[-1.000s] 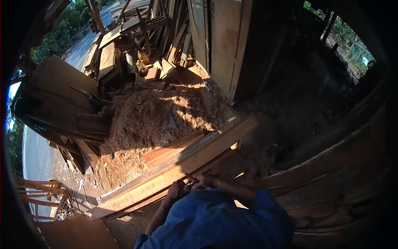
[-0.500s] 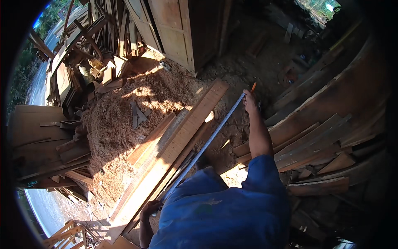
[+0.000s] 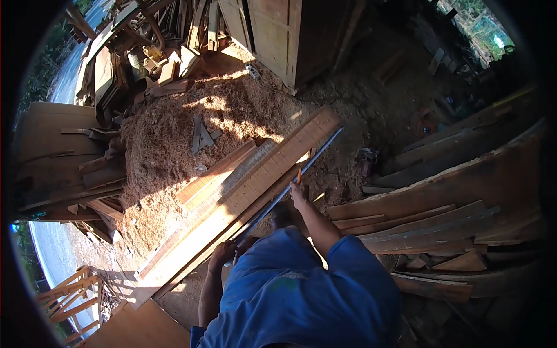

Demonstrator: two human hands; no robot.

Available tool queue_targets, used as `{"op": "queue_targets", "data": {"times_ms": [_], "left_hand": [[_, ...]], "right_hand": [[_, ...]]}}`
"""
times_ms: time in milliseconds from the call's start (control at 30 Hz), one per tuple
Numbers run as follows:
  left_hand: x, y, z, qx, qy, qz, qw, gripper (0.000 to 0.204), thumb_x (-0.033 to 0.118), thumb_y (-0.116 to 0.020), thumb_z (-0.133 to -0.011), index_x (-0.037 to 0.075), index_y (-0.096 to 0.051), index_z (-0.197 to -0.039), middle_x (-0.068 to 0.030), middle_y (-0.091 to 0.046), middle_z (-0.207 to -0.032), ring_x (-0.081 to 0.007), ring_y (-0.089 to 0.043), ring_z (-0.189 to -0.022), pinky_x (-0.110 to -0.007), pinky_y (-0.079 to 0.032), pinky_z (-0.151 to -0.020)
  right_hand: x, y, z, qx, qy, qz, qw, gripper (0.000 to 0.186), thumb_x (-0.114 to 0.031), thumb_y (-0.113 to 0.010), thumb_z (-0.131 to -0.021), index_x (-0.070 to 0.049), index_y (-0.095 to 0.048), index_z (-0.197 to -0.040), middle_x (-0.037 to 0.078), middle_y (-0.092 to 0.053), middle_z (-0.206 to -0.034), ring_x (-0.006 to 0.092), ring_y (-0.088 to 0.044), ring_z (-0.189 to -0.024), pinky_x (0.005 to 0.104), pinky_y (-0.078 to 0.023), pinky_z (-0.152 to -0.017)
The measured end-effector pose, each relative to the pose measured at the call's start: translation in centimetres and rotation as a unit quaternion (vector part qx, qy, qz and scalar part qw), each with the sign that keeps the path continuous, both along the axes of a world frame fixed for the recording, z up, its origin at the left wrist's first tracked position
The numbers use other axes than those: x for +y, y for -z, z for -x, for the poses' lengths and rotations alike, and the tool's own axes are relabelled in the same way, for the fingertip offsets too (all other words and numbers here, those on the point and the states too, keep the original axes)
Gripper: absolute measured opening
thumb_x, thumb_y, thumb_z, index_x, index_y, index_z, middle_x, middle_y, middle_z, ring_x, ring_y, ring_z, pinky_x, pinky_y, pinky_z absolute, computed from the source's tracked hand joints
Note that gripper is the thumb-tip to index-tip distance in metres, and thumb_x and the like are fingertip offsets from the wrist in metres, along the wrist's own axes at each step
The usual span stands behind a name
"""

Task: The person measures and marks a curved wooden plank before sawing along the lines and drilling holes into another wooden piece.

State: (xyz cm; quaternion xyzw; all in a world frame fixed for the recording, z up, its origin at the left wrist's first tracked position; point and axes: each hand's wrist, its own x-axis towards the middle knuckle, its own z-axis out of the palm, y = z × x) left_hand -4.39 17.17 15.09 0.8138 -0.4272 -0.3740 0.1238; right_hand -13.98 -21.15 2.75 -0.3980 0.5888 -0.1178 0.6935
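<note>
Basically, long plank (image 3: pixel 249 200) is lying diagonally; pale measuring tape (image 3: pixel 323 148) is running along its right side; left hand (image 3: pixel 223 253) is sitting at tape's lower end, grip unclear; right hand (image 3: pixel 298 194) is pinching orange pencil (image 3: pixel 299 176) beside tape.

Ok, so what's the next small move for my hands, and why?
Probably ease the right hand toward the long, pale-brown wooden plank so the thin, blue-white measuring tape crosses onto its upper face. In this view the tape runs straight beside the plank, and that same hand holds a slim orange pencil-like stick, which could suit marking.
</note>
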Motion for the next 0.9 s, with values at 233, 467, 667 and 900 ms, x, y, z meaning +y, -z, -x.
{"op": "queue_targets", "data": {"times_ms": [233,467,667,900], "left_hand": [[-1.6,-4.2,0.2,0.039,-0.214,-0.099,0.971,0.036,0.033,-0.052,-0.088,0.003,-0.071,-0.094,-0.0161,-0.071,-0.085,-0.0308,-0.069,-0.08,-0.041,-0.052,-0.072],[-0.5,-4.9,0.8,0.039,-0.249,-0.106,0.962,0.037,0.036,-0.053,-0.089,0.004,-0.069,-0.098,-0.019,-0.07,-0.094,-0.0352,-0.068,-0.085,-0.043,-0.052,-0.076],[-1.4,-4.2,1.0,-0.009,-0.247,-0.155,0.957,0.037,0.035,-0.05,-0.09,0.004,-0.068,-0.1,-0.0214,-0.068,-0.1,-0.0394,-0.065,-0.093,-0.047,-0.05,-0.081],[-1.3,-4.4,-1.0,-0.017,-0.265,-0.141,0.954,0.04,0.037,-0.044,-0.094,0.004,-0.066,-0.091,-0.0231,-0.068,-0.089,-0.0437,-0.065,-0.083,-0.052,-0.05,-0.075]], "right_hand": [[-6.1,0.3,-3.1,-0.043,0.022,-0.02,0.999,0.022,-0.02,-0.067,-0.088,-0.015,-0.047,-0.081,-0.005,-0.043,-0.059,0.0059,-0.039,-0.041,0.0225,-0.027,-0.034],[-7.0,-0.5,-4.8,-0.06,0.012,-0.029,0.998,0.021,-0.015,-0.067,-0.087,-0.01,-0.047,-0.08,-0.002,-0.044,-0.06,0.0079,-0.043,-0.043,0.023,-0.03,-0.035],[-7.6,-0.5,-6.4,-0.06,0.024,-0.012,0.998,0.021,-0.013,-0.066,-0.087,-0.009,-0.047,-0.079,-0.001,-0.046,-0.061,0.0091,-0.044,-0.043,0.0237,-0.029,-0.035],[-7.0,3.2,-8.4,0.013,-0.029,-0.03,0.999,0.02,-0.019,-0.064,-0.09,-0.013,-0.048,-0.081,-0.002,-0.046,-0.061,0.0093,-0.044,-0.042,0.0237,-0.03,-0.034]]}}
